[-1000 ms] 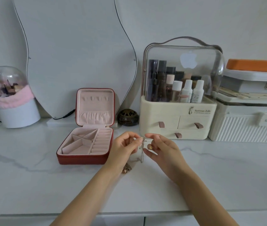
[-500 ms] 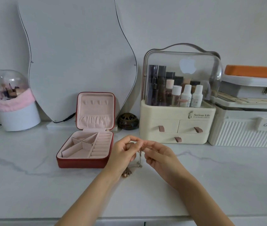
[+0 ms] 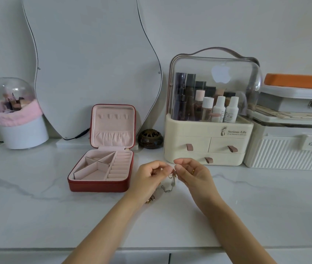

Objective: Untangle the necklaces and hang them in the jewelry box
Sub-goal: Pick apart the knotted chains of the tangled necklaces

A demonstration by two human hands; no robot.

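Observation:
A tangle of thin necklaces hangs between my two hands just above the white marble counter, its lower chain and a gold pendant resting on the counter by my left wrist. My left hand pinches the chains from the left. My right hand, with a gold ring on it, pinches them from the right, fingertips almost touching. The red jewelry box stands open to the left, its pink lid upright with small hooks and a gathered pocket, its tray compartments bare.
A cream cosmetics organiser with a clear dome stands right behind my hands. A dark round incense holder, a wavy mirror, a pink-trimmed brush holder and white cases line the back. The counter edge runs near me.
My hands have spread slightly apart on the chains, and the view has dropped a little. The jewelry box has not moved.

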